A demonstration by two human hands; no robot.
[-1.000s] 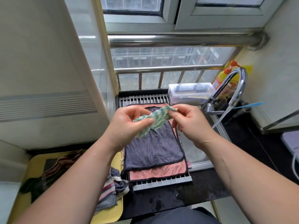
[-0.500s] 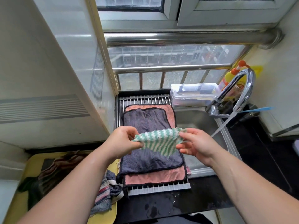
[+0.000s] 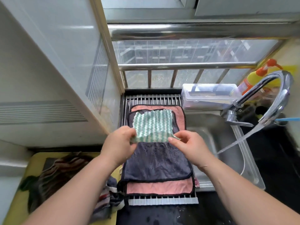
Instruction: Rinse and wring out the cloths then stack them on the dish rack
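While left hand [image 3: 119, 143] and right hand [image 3: 189, 146] each pinch a near corner, the green-white zigzag cloth [image 3: 152, 125] lies spread over fuzzy grey cloth [image 3: 155, 161] and pink cloth [image 3: 158, 186] on the steel-bar dish rack [image 3: 154, 100], frame centre.

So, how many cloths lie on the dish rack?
3: a pink cloth lowest, a grey cloth on it, a green-striped cloth on top, pinched by left hand and right hand. Others may hide beneath.

Green-white zigzag cloth [image 3: 153, 124] spread over far end of dark grey towel [image 3: 155, 161], pink towel [image 3: 159, 186] under, all on steel-bar dish rack [image 3: 152, 100].
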